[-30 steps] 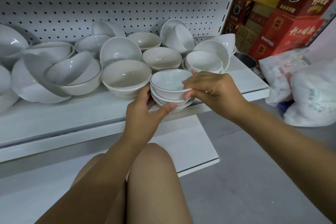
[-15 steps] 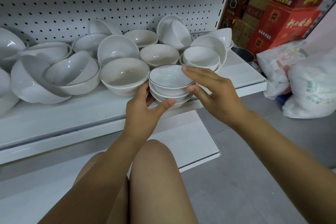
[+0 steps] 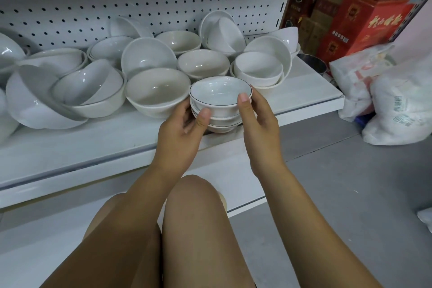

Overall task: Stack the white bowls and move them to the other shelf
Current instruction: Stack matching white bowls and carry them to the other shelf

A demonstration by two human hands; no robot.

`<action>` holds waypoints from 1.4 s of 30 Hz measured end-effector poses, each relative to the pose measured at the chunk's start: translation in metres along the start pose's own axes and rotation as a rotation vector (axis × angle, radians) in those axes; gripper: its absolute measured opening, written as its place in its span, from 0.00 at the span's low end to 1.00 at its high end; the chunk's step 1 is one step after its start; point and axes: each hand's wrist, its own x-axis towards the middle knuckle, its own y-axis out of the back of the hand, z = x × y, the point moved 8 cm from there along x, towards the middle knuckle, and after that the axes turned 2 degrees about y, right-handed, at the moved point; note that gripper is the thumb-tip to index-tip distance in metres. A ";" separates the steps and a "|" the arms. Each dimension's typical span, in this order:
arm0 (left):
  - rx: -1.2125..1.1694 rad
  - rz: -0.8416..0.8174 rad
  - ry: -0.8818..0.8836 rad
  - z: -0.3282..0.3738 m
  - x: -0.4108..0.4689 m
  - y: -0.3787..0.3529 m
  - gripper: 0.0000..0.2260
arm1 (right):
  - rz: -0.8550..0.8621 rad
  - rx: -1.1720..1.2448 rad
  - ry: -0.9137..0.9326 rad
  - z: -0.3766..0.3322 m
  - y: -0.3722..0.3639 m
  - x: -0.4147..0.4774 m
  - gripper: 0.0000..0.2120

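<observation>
Three small dark-rimmed white bowls (image 3: pixel 219 91) make one stack (image 3: pixel 222 121). More than a dozen other white bowls (image 3: pixel 157 91) fill the shelf (image 3: pixel 70 152). Two white plastic bags (image 3: pixel 402 112) and one metal pot (image 3: pixel 312 63).

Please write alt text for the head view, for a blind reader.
The left hand and right hand hold a stack of white bowls at the front edge of a shelf crowded with other bowls. Red boxes stand at right.

Three small white bowls with thin dark rim lines make an upright stack of bowls (image 3: pixel 219 93) at the shelf's (image 3: pixel 70 147) front edge. Loose bowls (image 3: pixel 157 91) crowd from nine to one o'clock.
</observation>
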 end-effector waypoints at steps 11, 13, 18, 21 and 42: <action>-0.001 0.002 -0.009 -0.001 0.002 -0.001 0.20 | -0.030 0.028 -0.009 -0.003 -0.001 -0.001 0.20; -0.012 -0.002 -0.010 -0.001 0.002 0.000 0.20 | -0.033 0.036 -0.007 -0.002 -0.001 -0.001 0.20; -0.015 -0.002 0.008 -0.002 0.002 0.001 0.20 | -0.051 0.032 -0.024 0.002 -0.001 0.001 0.22; -0.024 0.002 0.029 -0.003 0.002 0.001 0.20 | -0.044 0.024 -0.032 0.003 0.000 0.003 0.23; -0.198 0.069 0.223 0.011 -0.039 0.011 0.14 | -0.064 0.110 -0.083 0.003 -0.008 -0.030 0.19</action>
